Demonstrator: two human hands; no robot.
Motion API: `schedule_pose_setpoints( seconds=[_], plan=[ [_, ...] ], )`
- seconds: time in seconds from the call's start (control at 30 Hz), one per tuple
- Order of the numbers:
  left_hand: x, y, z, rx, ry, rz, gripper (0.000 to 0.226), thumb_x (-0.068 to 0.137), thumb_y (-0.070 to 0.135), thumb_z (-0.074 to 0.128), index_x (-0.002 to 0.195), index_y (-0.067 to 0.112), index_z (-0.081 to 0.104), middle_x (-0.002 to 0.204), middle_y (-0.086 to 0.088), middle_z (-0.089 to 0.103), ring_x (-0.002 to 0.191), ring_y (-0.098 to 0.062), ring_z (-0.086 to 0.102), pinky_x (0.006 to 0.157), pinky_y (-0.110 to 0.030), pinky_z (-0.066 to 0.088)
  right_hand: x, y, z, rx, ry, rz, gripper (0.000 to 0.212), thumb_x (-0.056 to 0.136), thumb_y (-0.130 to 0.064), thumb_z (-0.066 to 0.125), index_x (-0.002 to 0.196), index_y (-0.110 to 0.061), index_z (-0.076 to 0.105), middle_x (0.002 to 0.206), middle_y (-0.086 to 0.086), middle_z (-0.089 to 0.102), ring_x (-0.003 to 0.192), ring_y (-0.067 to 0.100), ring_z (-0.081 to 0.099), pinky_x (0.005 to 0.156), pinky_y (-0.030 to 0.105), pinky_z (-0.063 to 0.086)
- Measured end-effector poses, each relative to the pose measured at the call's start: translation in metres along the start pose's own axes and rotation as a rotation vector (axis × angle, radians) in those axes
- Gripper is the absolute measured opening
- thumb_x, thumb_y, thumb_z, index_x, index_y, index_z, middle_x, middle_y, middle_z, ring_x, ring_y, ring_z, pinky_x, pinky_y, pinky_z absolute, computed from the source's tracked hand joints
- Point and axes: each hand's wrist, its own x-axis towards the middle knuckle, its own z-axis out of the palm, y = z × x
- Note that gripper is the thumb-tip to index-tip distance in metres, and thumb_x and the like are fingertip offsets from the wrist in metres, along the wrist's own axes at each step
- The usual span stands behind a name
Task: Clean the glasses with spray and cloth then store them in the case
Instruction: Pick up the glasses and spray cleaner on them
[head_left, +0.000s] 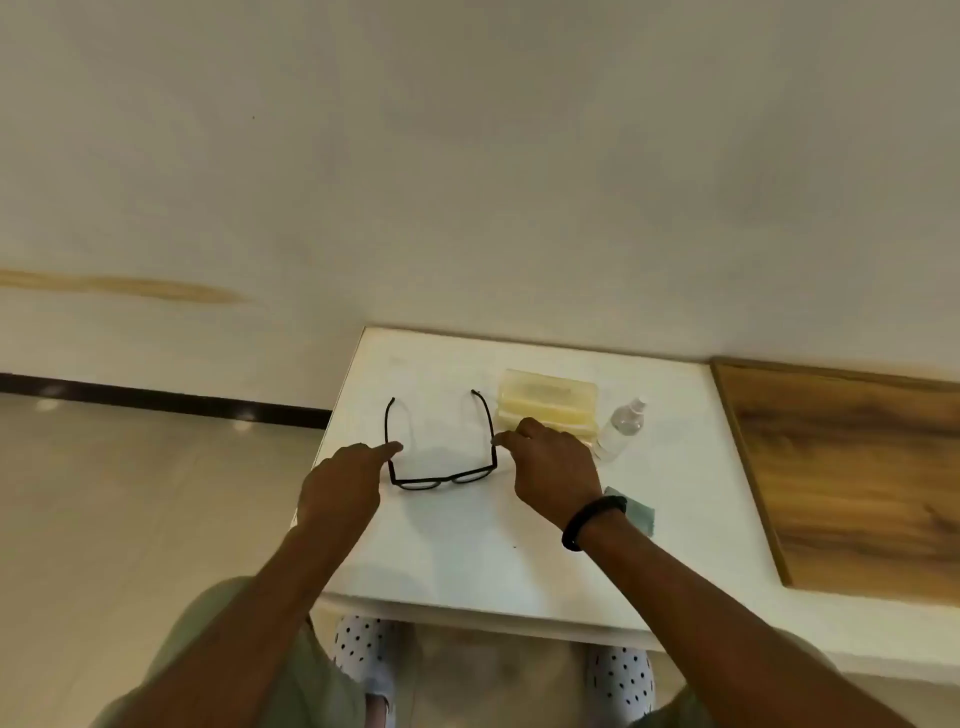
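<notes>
Black-framed glasses (441, 475) hang just above the white table (467, 551) with both arms unfolded and pointing away from me. My left hand (345, 488) pinches the left arm of the frame. My right hand (550, 467) pinches the right arm near its hinge. A pale yellow translucent case (545, 402) lies open behind my right hand. A small clear spray bottle (621, 428) lies tilted to the right of the case. A teal cloth (636, 512) lies on the table, partly hidden by my right wrist.
The table stands against a cream wall. A wooden panel (852, 478) adjoins the table on the right. Tiled floor lies to the left, and my knees show below the table's near edge.
</notes>
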Motion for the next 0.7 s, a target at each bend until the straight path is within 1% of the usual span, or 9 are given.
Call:
schedule_pose_setpoints(
  seconds=[0.03,0.13,0.23,0.3,0.37,0.47,0.57,0.63,0.7],
  plan=[
    [0.0,-0.001,0.002,0.014,-0.035,0.012,0.055,0.1,0.012,0.041,0.144,0.046,0.041,0.122,0.007,0.061,0.112,-0.016,0.058,0.086,-0.028,0.048,-0.001,0.001,0.003,0.005,-0.003,-0.007,0.054,0.074,0.0,0.055,0.116,-0.03,0.069,0.095,0.001,0.066,0.069,0.032,0.063,0.055,0.029,0.028],
    [0.0,-0.003,0.008,-0.056,-0.047,0.021,0.051,0.102,0.014,0.042,0.143,0.044,0.043,0.128,0.007,0.06,0.116,-0.017,0.057,0.089,-0.03,0.049,-0.002,0.001,0.004,-0.02,-0.006,-0.03,0.052,0.08,-0.003,0.055,0.121,-0.033,0.066,0.098,0.0,0.065,0.072,0.031,0.063,0.057,0.03,0.027],
    [0.003,-0.002,0.01,-0.105,-0.042,0.015,0.044,0.101,0.018,0.045,0.138,0.041,0.051,0.133,0.008,0.061,0.121,-0.019,0.056,0.092,-0.033,0.049,-0.003,0.002,0.012,0.003,-0.03,-0.046,0.05,0.086,-0.007,0.052,0.126,-0.036,0.062,0.103,-0.003,0.066,0.08,0.029,0.064,0.061,0.029,0.028],
    [0.004,-0.005,0.014,-0.167,-0.042,-0.004,0.039,0.1,0.019,0.049,0.133,0.038,0.058,0.132,0.008,0.063,0.121,-0.021,0.057,0.093,-0.034,0.049,-0.003,0.001,0.016,0.022,-0.031,-0.055,0.048,0.087,-0.008,0.051,0.126,-0.035,0.062,0.106,-0.005,0.068,0.086,0.026,0.065,0.062,0.029,0.031],
    [0.005,-0.006,0.016,-0.205,-0.041,0.002,0.036,0.099,0.018,0.053,0.129,0.035,0.062,0.13,0.006,0.065,0.119,-0.022,0.058,0.093,-0.034,0.049,-0.002,0.0,0.022,0.04,-0.011,-0.055,0.046,0.086,-0.008,0.053,0.121,-0.033,0.066,0.106,-0.006,0.07,0.088,0.025,0.066,0.062,0.029,0.036],
    [0.006,-0.008,0.017,-0.222,-0.029,-0.001,0.034,0.098,0.018,0.055,0.128,0.032,0.064,0.13,0.004,0.066,0.119,-0.023,0.059,0.094,-0.034,0.048,-0.001,-0.001,0.03,0.039,0.047,-0.058,0.042,0.08,-0.006,0.06,0.112,-0.031,0.072,0.099,-0.007,0.074,0.081,0.025,0.068,0.059,0.03,0.04],
    [0.007,-0.008,0.016,-0.224,-0.015,0.008,0.034,0.098,0.016,0.055,0.129,0.029,0.064,0.13,0.003,0.066,0.121,-0.024,0.059,0.097,-0.034,0.047,-0.001,-0.002,0.031,0.012,0.09,-0.066,0.042,0.07,-0.003,0.068,0.101,-0.03,0.075,0.087,-0.008,0.075,0.068,0.024,0.066,0.051,0.027,0.039],
    [0.007,-0.007,0.014,-0.226,-0.003,0.012,0.034,0.099,0.016,0.054,0.129,0.029,0.064,0.13,0.002,0.066,0.121,-0.024,0.059,0.097,-0.034,0.047,-0.001,-0.001,0.03,-0.005,0.1,-0.082,0.042,0.067,-0.002,0.069,0.099,-0.03,0.075,0.084,-0.008,0.075,0.065,0.024,0.065,0.049,0.026,0.037],
    [0.006,-0.007,0.011,-0.244,0.026,0.007,0.033,0.099,0.016,0.055,0.128,0.027,0.065,0.129,0.001,0.067,0.12,-0.024,0.06,0.097,-0.034,0.046,0.0,0.0,0.028,0.005,0.113,-0.091,0.043,0.066,-0.001,0.071,0.098,-0.03,0.075,0.083,-0.008,0.075,0.063,0.024,0.065,0.048,0.026,0.04]
  ],
)
